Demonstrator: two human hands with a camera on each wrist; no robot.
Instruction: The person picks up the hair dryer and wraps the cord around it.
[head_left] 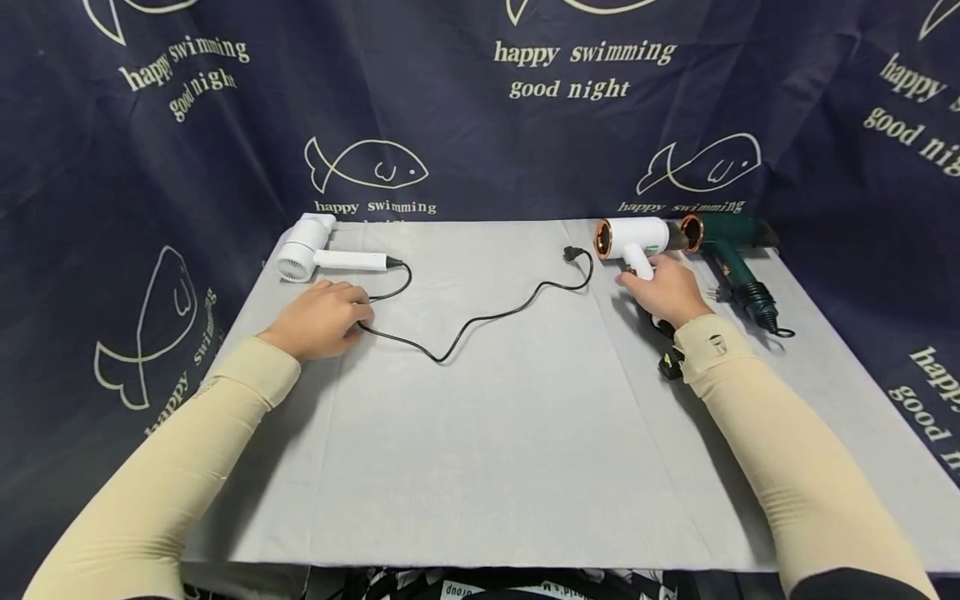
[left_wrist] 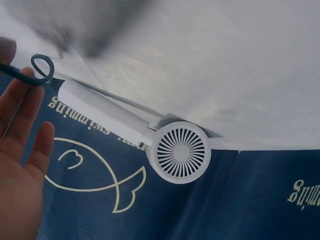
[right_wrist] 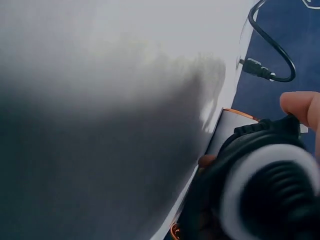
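My left hand (head_left: 318, 319) pinches the black power cord (head_left: 480, 319) of a white hair dryer (head_left: 348, 261) at the table's far left. In the left wrist view the cord (left_wrist: 26, 79) passes between thumb and fingertips, and the dryer's round vented end (left_wrist: 181, 152) faces the camera. On the far right, the fingers of my right hand (head_left: 663, 289) are round the handle of a second white hair dryer (head_left: 637, 236) with a copper-coloured rim. Its bundled black cord hangs under the wrist; up close, the handle's white-ringed end (right_wrist: 270, 187) fills the right wrist view.
A dark green hair dryer (head_left: 738, 271) lies right beside the second white one, at the table's back right. The first dryer's plug (head_left: 573, 253) rests near the back middle of the white-covered table (head_left: 480, 467). A dark blue printed curtain (head_left: 480, 117) hangs behind.
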